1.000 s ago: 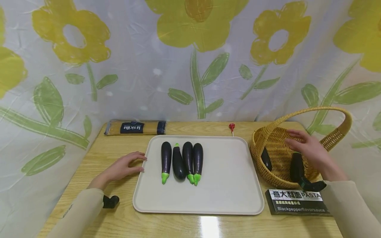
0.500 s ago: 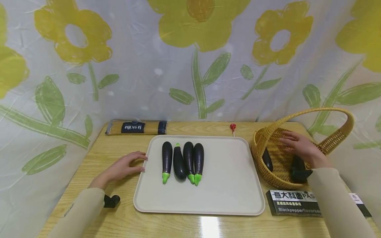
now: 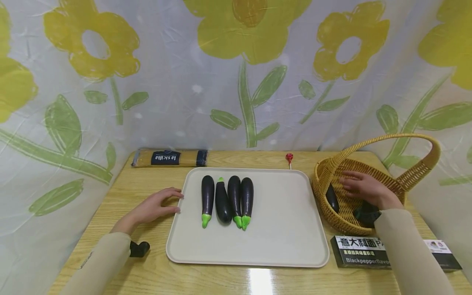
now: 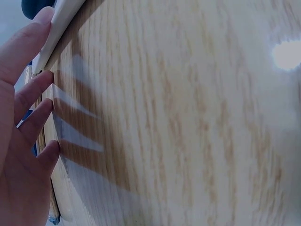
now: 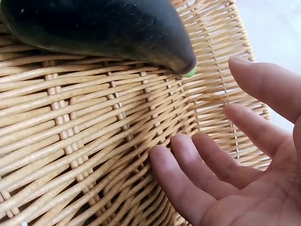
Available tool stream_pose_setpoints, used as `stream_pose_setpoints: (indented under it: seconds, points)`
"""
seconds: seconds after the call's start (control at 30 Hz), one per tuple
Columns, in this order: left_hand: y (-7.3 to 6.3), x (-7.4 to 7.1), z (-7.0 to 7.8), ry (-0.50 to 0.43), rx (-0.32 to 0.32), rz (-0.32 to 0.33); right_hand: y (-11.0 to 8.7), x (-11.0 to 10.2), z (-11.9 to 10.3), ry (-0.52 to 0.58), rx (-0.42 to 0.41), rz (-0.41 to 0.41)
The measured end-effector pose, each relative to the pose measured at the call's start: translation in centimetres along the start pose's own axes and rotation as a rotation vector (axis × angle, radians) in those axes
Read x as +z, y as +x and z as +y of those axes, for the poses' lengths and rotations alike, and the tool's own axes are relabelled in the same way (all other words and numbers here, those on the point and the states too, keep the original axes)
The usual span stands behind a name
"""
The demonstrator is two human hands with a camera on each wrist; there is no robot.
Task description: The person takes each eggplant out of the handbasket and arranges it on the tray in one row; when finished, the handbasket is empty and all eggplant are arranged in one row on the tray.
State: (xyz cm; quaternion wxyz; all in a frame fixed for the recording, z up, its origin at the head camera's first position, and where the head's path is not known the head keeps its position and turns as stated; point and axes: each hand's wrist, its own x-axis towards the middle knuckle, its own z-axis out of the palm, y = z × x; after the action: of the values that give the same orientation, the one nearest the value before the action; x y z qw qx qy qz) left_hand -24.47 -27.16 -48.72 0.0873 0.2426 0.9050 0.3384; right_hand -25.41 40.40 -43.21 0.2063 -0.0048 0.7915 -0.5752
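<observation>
While your right hand (image 3: 365, 189) is down in the wicker basket (image 3: 329, 220), its fingers are spread and relaxed, holding nothing. The loose eggplant (image 3: 332, 199) lies against the basket's left wall, near your fingertips but apart in the right wrist view. Its skin looks glossy; a fingertip pinch would probably slip or roll it along the weave. Lifting straight up risks striking the arched handle (image 3: 391, 137), and the wrist camera (image 3: 366, 216) could snag the rim, tipping everything. Your sleeve (image 3: 402, 246) crosses above the black-pepper pasta box (image 3: 359, 250); a low elbow might shove it. Your left hand (image 3: 156, 205) has loosely extended fingers at the edge of the tray (image 3: 284, 229); contact pressure, can't tell. A nudge there could roll the four eggplants (image 3: 223, 203) on it.
</observation>
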Motion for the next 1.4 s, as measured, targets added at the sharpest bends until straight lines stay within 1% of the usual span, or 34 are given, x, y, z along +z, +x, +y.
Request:
stream_pose_setpoints:
  seconds: [0.2, 0.43, 0.57, 0.73, 0.97, 1.17, 1.4]
  points:
    - [0.0, 0.0, 0.0, 0.0, -0.007, -0.001, -0.1, 0.3, 0.1, 0.001, 0.003, -0.001]
    - [0.0, -0.1, 0.1, 0.001, -0.003, -0.003, -0.2, 0.7, -0.4, 0.046, 0.0, -0.074]
    - [0.0, -0.1, 0.1, 0.002, 0.013, -0.004, -0.2, 1.1, -0.7, 0.057, -0.006, -0.103]
    - [0.1, 0.0, 0.0, 0.012, 0.04, -0.005, -0.1, 2.0, -0.9, 0.03, 0.017, -0.149]
    - [0.1, -0.1, 0.1, 0.006, 0.034, -0.007, 0.5, 2.6, -0.9, -0.039, 0.014, -0.189]
    - [0.1, -0.1, 0.1, 0.006, 0.021, -0.014, 0.6, 2.9, -1.3, -0.1, 0.012, -0.182]
    - [0.1, -0.1, 0.0, 0.012, 0.015, -0.016, 0.3, 2.6, -2.0, -0.167, 0.016, -0.115]
